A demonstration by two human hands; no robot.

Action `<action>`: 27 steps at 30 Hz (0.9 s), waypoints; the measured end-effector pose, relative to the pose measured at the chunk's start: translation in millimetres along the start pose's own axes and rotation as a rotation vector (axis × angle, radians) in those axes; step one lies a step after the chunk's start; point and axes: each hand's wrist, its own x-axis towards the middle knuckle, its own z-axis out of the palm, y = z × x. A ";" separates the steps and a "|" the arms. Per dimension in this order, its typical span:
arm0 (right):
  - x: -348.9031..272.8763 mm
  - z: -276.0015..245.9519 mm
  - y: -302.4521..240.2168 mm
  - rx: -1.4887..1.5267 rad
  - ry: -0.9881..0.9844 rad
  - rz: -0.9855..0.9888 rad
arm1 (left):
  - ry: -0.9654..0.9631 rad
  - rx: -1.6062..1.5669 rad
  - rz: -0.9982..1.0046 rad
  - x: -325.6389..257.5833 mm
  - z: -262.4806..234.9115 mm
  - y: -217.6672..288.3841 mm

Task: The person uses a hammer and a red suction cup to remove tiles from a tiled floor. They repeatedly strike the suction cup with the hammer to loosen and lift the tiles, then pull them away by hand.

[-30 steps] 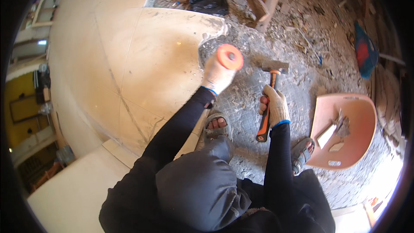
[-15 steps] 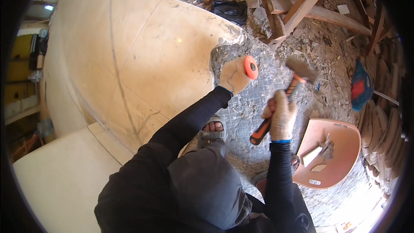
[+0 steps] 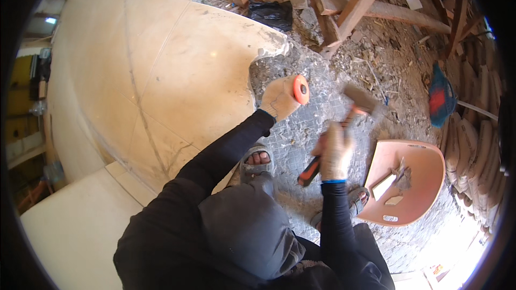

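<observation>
Rubble floor: right hand (image 3: 334, 153) hammer (image 3: 344, 123) raised higher; left hand (image 3: 278, 98) steady.

Your hands work at the broken floor edge
Your left hand (image 3: 278, 98) grips an orange-capped chisel (image 3: 300, 89); your right hand (image 3: 334, 152) holds a hammer (image 3: 344, 123) raised beside it

Left hand (image 3: 278, 98) on chisel (image 3: 299, 89), just beside the broken edge of the slab (image 3: 177, 75), which spreads left and behind. Right hand (image 3: 334, 153) right of it around hammer (image 3: 344, 129), head raised over rubble (image 3: 301, 145), apart from chisel. Seat shell (image 3: 416, 182) further right on the ground, with scraps, perhaps a trowel, in it; beams (image 3: 349, 5) and bag (image 3: 271, 13) behind.
</observation>
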 end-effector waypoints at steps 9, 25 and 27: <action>4.6 -41.7 -36.9 0.131 -0.070 -0.001 | -0.028 0.106 0.119 -1.4 12.2 -23.2; 11.0 -45.6 -37.2 0.223 0.000 -0.082 | -0.069 0.134 0.069 -4.0 12.5 -25.4; 16.0 -36.7 -35.2 0.364 0.049 -0.136 | -0.077 0.130 0.078 -3.7 12.6 -25.5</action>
